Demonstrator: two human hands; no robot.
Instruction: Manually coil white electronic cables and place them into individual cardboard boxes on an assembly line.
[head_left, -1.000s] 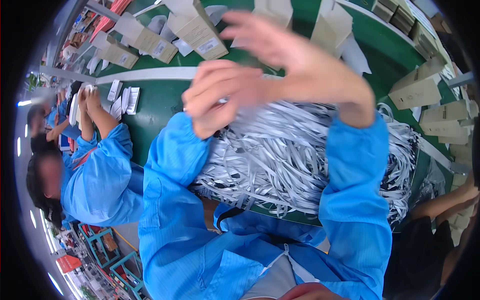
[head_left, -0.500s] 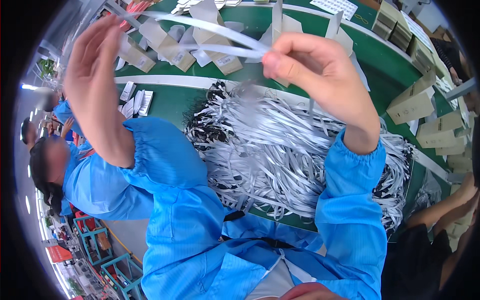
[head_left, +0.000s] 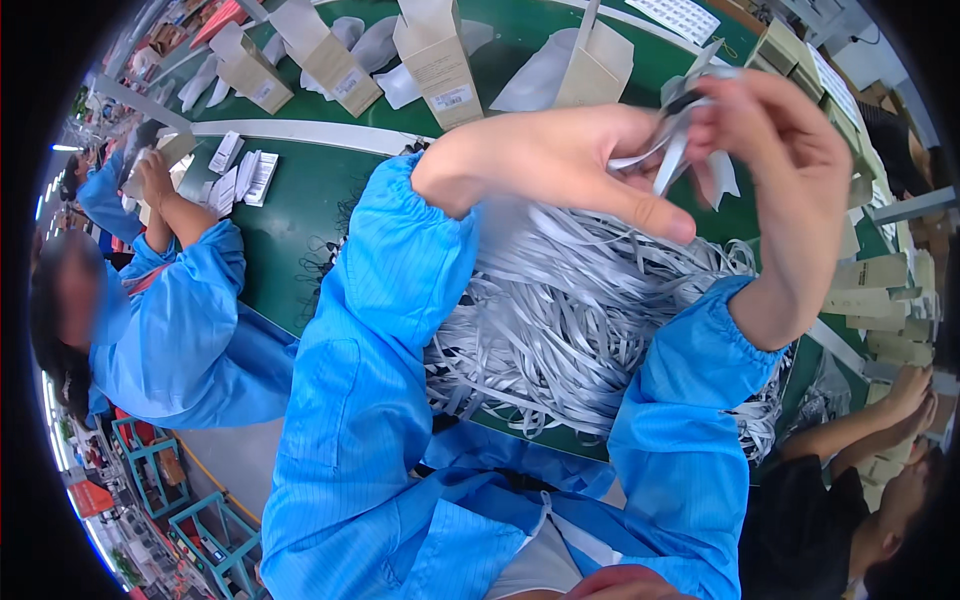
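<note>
Green belting (head_left: 300, 215) runs across the bench, and on it, just below both raised hands, lies a big heap of grey straps (head_left: 570, 320), loose and crossed over one another. Because they lie so tangled, a strap pulled up could drag its neighbours along, and some near the bench edge could slide off toward the lap.

Beyond the heap stand open cardboard boxes (head_left: 440, 60) in a row, flaps up; what is inside them cannot be seen. More flat boxes (head_left: 880, 285) are stacked at the right edge. White bags (head_left: 545, 75) lie between the boxes, seemingly empty.

A co-worker's sleeve (head_left: 180, 330) in blue sits to the left, well apart from the heap.

Held above the heap, the left hand (head_left: 560, 155) and the right hand (head_left: 780, 160) meet on one small bundle of strap (head_left: 680, 140). The left fingers are closed on it, thumb stretched out; the right fingers are curled narrow round its upper end. The loose ends hang free, so a slack pinch could let the bundle unfold or drop back into the heap.
</note>
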